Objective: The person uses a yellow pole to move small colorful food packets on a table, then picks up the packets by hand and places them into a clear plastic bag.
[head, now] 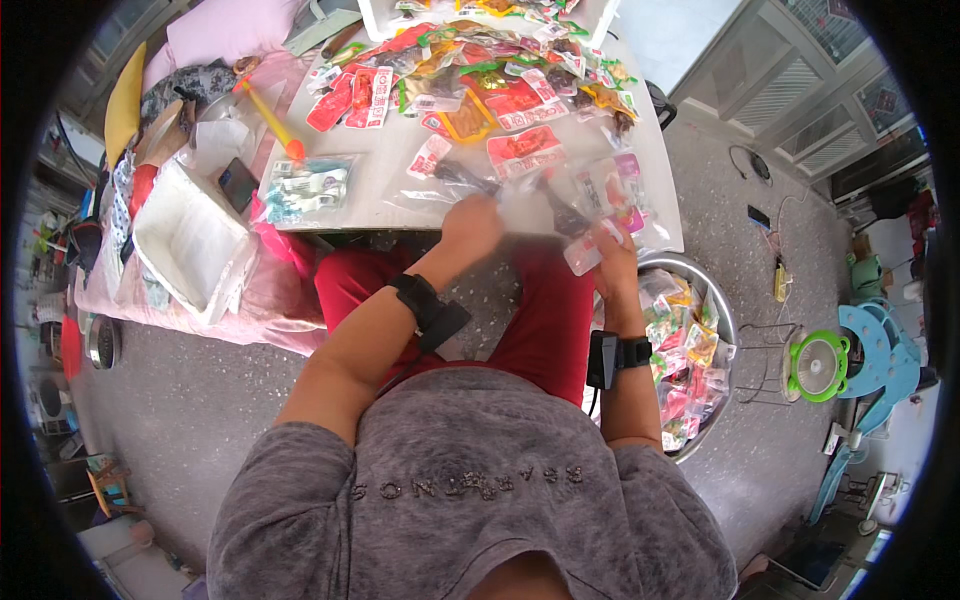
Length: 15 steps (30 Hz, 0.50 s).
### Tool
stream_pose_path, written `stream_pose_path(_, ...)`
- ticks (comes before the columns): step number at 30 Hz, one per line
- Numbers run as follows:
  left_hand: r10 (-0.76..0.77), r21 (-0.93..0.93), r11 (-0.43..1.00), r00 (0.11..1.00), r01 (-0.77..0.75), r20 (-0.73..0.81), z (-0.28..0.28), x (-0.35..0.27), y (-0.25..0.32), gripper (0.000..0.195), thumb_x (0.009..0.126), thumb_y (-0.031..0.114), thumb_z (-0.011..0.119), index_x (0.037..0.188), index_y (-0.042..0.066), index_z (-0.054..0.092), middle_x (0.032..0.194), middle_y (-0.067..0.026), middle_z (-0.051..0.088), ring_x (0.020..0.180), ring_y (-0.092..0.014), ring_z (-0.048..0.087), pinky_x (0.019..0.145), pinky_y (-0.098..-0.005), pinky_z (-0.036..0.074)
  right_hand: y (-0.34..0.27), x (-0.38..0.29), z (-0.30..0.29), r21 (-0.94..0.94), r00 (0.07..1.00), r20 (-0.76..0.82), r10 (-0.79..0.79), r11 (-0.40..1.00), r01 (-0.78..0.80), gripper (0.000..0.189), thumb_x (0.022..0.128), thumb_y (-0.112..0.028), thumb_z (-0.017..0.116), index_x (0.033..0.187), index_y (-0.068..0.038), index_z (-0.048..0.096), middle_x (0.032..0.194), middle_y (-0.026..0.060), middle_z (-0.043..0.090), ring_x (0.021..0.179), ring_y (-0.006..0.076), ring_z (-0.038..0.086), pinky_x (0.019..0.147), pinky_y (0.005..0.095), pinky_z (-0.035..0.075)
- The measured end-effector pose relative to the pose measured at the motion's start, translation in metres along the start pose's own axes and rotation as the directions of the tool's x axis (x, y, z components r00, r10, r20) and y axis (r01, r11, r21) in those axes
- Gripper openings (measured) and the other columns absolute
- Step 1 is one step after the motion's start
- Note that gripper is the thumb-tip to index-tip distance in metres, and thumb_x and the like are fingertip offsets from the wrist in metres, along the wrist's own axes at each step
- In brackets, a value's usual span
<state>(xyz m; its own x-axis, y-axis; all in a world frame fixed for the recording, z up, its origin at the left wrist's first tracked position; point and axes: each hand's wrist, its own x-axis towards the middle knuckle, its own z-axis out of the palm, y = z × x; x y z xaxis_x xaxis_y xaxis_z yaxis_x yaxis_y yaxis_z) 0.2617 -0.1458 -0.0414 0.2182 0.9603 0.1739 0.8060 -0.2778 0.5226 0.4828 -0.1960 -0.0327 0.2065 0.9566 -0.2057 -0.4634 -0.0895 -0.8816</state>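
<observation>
My left hand (472,225) is curled and blurred at the near edge of the white table (375,214); whether it grips anything cannot be told. My right hand (616,259) holds a small clear packet (583,255) with a pink and white label over the table edge. Close beyond it lie a dark-filled packet (562,214) and a pink-purple packet (630,180). A red and white snack packet (525,150) rests past my left hand. Farther back, many sealed food packets (480,112) are heaped in front of a white foam box (373,22).
A metal basin (724,300) of packets stands right of my legs. Left on the table lie a bag of small sachets (311,191) and a yellow-orange stick (270,120). An empty white foam box (191,232) sits on pink cloth at left. A green fan (817,366) stands far right.
</observation>
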Motion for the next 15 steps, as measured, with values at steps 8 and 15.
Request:
stream_pose_path(8,0.007,-0.149,0.989,0.995,-0.022,-0.099,-0.007,-0.003,0.003,0.013,0.072,0.014,0.047,0.07,0.002,0.05,0.072,-0.0172,0.052,0.074,-0.034,0.051,0.064,-0.0429,0.04,0.004,-0.003,0.016,-0.024,0.984,0.159,0.08,0.997,-0.078,0.017,0.076,-0.003,0.055,0.092,0.0,0.053,0.078,0.0043,0.056,0.07,0.0135,0.054,0.063,0.0267,0.044)
stream_pose_path(15,0.126,-0.067,0.988,0.975,-0.14,-0.182,-0.014,-0.01,0.018,0.01,0.073,0.014,0.049,0.071,0.004,0.049,0.073,-0.0146,0.053,0.073,-0.032,0.052,0.063,-0.0421,0.042,0.01,0.02,0.044,-0.068,0.925,0.297,0.238,0.971,-0.228,0.012,0.077,-0.004,0.053,0.088,0.0,0.052,0.076,0.0058,0.056,0.064,0.0154,0.055,0.054,0.0275,0.046)
